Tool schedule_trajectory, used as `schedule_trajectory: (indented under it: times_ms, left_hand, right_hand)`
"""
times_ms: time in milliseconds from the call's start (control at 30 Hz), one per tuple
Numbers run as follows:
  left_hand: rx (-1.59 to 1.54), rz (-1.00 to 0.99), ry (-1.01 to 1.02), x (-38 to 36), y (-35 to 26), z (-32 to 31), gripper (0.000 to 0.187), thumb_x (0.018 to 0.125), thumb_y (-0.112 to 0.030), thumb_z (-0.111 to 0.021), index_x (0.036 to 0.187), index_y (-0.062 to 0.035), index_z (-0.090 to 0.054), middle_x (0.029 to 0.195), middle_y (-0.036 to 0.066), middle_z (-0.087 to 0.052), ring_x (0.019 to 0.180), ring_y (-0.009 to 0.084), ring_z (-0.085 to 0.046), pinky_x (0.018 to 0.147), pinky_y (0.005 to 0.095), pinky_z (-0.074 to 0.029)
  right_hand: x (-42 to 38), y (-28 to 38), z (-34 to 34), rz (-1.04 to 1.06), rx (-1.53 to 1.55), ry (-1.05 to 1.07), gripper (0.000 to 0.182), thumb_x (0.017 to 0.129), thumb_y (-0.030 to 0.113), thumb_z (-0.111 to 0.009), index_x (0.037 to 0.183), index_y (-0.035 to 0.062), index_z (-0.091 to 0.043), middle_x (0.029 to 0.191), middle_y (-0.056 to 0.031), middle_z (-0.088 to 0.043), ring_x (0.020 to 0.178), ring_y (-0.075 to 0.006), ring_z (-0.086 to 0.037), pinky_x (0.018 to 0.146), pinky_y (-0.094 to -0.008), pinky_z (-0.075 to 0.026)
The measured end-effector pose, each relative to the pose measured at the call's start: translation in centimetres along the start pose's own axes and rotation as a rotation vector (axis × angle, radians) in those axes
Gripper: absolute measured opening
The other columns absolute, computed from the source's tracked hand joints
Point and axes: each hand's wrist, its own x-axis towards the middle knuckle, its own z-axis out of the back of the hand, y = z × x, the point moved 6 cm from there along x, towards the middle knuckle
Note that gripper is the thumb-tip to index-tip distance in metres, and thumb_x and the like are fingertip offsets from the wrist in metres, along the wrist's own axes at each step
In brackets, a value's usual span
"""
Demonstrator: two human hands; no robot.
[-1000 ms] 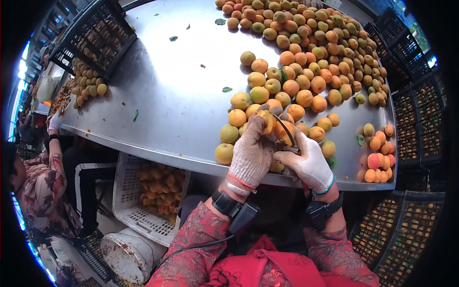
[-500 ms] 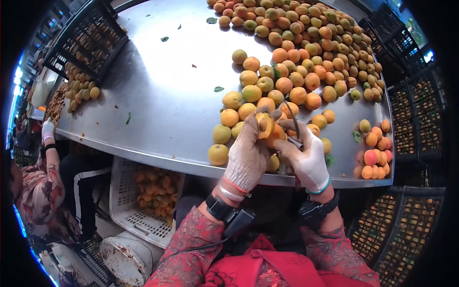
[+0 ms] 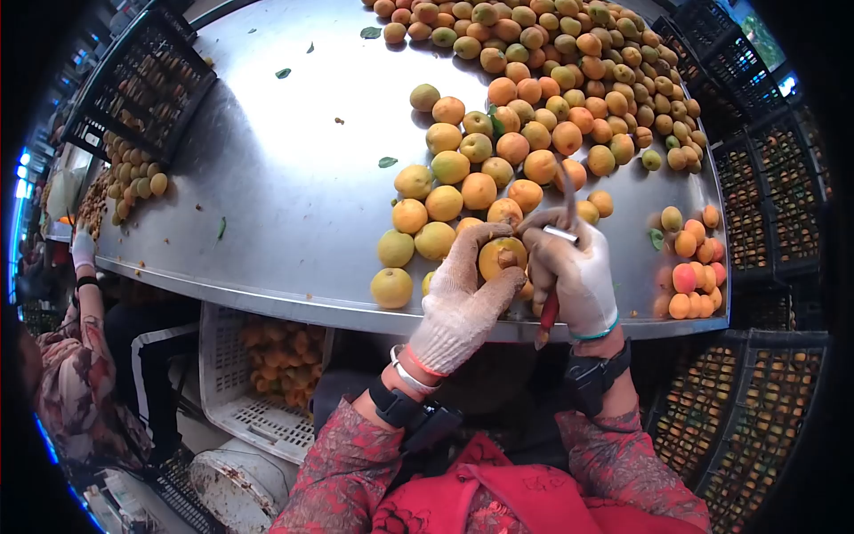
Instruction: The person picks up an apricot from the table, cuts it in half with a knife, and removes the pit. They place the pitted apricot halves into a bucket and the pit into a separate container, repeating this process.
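Observation:
My left hand (image 3: 463, 307), in a white knitted glove with brown-stained fingers, holds a yellow-orange apricot (image 3: 498, 254) near the table's front edge. A brown spot shows on that fruit beside my thumb. Close on its right, my right hand (image 3: 574, 267), gloved too, is closed around a knife (image 3: 548, 316) with a red handle below the fist; its curved blade points up and is blurred. Loose apricots (image 3: 479, 190) lie just beyond both hands on the metal table (image 3: 294, 196).
A large apricot heap (image 3: 614, 71) covers the back right, with a small group (image 3: 694, 267) at the right edge. Black crates (image 3: 147, 84) stand at left and right. Below the table are a white crate (image 3: 218, 365) and a bucket (image 3: 236, 489). A co-worker's arm (image 3: 87, 303) is far left.
The split apricot between my hands no longer shows; my left hand now holds a fruit that looks whole. My right hand has turned, bringing the red handle into view. The whole view has shifted slightly.

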Motion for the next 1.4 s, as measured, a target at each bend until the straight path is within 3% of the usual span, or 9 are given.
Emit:
schedule_trajectory:
  times_ms: [267,467,633,767,833,900,933,1167,1400]
  left_hand:
    - [-0.579,0.166,0.062,-0.3,0.3,-1.2,0.053,0.085,-0.004,-0.066,0.133,-0.0057,-0.045,0.118,0.008,-0.052,0.097,0.0118,-0.058,0.089,0.0276,-0.05]
    - [0.022,0.15,-0.033,-0.7,-0.3,-0.9,0.05,0.082,-0.008,-0.072,0.126,-0.0063,-0.047,0.108,0.008,-0.056,0.091,0.0107,-0.058,0.081,0.0265,-0.052]
    - [-0.149,0.138,-0.058,-0.8,0.9,-0.7,0.046,0.083,-0.009,-0.072,0.123,-0.0065,-0.049,0.098,0.006,-0.059,0.079,0.0083,-0.058,0.069,0.0228,-0.05]
    - [-0.154,0.161,-0.03,-0.9,0.1,-0.8,0.042,0.086,-0.01,-0.07,0.123,-0.0073,-0.05,0.092,0.003,-0.06,0.073,0.0073,-0.058,0.064,0.0207,-0.048]
    - [-0.102,0.154,-0.02,-0.9,0.2,-0.7,0.04,0.086,-0.01,-0.07,0.122,-0.0075,-0.051,0.092,0.003,-0.06,0.073,0.0074,-0.058,0.062,0.021,-0.048]
    - [-0.05,0.147,-0.009,-1.0,0.2,-0.6,0.039,0.087,-0.011,-0.069,0.121,-0.0077,-0.052,0.091,0.003,-0.06,0.072,0.0075,-0.059,0.061,0.0213,-0.048]
    - [-0.077,0.191,0.015,-1.0,0.5,-0.7,0.037,0.087,-0.011,-0.07,0.12,-0.0077,-0.054,0.09,0.004,-0.06,0.071,0.0078,-0.059,0.061,0.0217,-0.049]
    - [-0.009,0.258,0.071,-1.1,1.1,-0.7,0.036,0.084,-0.011,-0.067,0.117,-0.0069,-0.056,0.088,0.005,-0.061,0.073,0.0108,-0.061,0.066,0.0259,-0.052]
    - [0.111,0.139,0.078,-1.2,0.5,-0.9,0.034,0.082,-0.01,-0.069,0.114,-0.0061,-0.057,0.09,0.004,-0.059,0.079,0.0104,-0.059,0.072,0.0267,-0.051]
  right_hand:
    - [-0.9,3.9,2.1,0.493,0.254,-0.3,0.029,0.098,0.018,-0.054,0.115,-0.0049,-0.052,0.056,-0.0047,-0.051,0.043,-0.0115,-0.045,0.042,-0.0244,-0.035]
    - [-1.4,4.8,2.3,0.695,0.281,-0.414,0.03,0.099,0.02,-0.055,0.118,-0.0033,-0.053,0.063,-0.0041,-0.054,0.048,-0.0118,-0.05,0.046,-0.0253,-0.039]
    - [-1.5,4.5,1.1,0.874,0.234,-0.322,0.029,0.096,0.01,-0.058,0.121,-0.0044,-0.053,0.068,-0.0046,-0.057,0.052,-0.012,-0.054,0.055,-0.0251,-0.046]
    - [-2.1,4.0,0.6,0.98,0.129,-0.279,0.033,0.095,0.008,-0.058,0.124,-0.0071,-0.051,0.096,-0.0108,-0.065,0.065,-0.0143,-0.061,0.065,-0.0287,-0.052]
    - [-2.2,3.0,1.3,0.927,0.097,-0.245,0.036,0.094,0.007,-0.06,0.125,-0.0077,-0.051,0.109,-0.0125,-0.064,0.069,-0.0137,-0.062,0.068,-0.0286,-0.052]
    - [-2.3,3.3,0.8,0.911,-0.092,-0.201,0.034,0.093,0.006,-0.061,0.123,-0.0074,-0.053,0.102,-0.011,-0.065,0.071,-0.012,-0.061,0.068,-0.026,-0.051]
    - [-1.8,3.3,0.0,0.855,0.156,-0.023,0.032,0.092,0.007,-0.062,0.121,-0.0066,-0.054,0.095,-0.0094,-0.065,0.069,-0.0108,-0.06,0.067,-0.0249,-0.049]
    - [-0.5,3.1,-0.5,0.763,0.336,-0.121,0.03,0.096,0.013,-0.058,0.119,-0.0042,-0.051,0.072,-0.0021,-0.056,0.051,-0.0098,-0.049,0.054,-0.028,-0.044]
    - [1.7,0.8,0.6,0.463,0.539,-0.22,0.025,0.103,0.03,-0.048,0.104,0.0076,-0.059,0.054,0.0078,-0.023,0.043,-0.0057,-0.021,0.047,-0.0266,-0.024]
